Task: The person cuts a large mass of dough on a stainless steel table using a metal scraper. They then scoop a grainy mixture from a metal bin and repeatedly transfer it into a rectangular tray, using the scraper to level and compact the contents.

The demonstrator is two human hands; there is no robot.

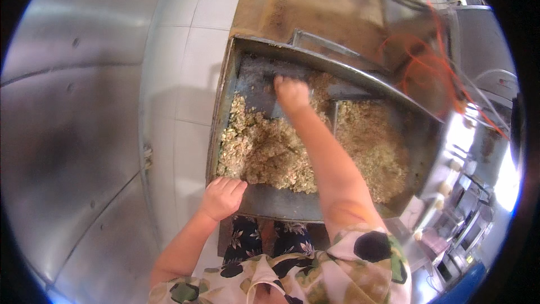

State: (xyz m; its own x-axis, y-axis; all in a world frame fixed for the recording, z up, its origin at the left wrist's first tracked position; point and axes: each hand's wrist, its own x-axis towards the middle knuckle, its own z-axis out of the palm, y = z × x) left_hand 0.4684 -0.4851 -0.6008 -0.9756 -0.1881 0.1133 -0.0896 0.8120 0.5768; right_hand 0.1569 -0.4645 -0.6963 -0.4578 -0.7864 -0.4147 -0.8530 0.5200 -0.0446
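"How many trays?"
"One big tray (281,201), mid-frame, with two patches of crumbs (275,155) showing: one left of the right forearm, one right of it. I can't tell whether they join."
"And hands?"
"Two. The left hand (225,196), lower centre-left, has its fingers curled over the tray's rim. The right hand (292,93), upper centre, is inside the tray; it's blurred, so I can't tell whether its fingers grip anything."
"Hoses?"
"Orange hose (448,73), upper right, in loops I can't count."

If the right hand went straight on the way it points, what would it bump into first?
The right hand would probably meet the far wall of the big metal tray. Its height is hard to judge, so it might pass over the rim.
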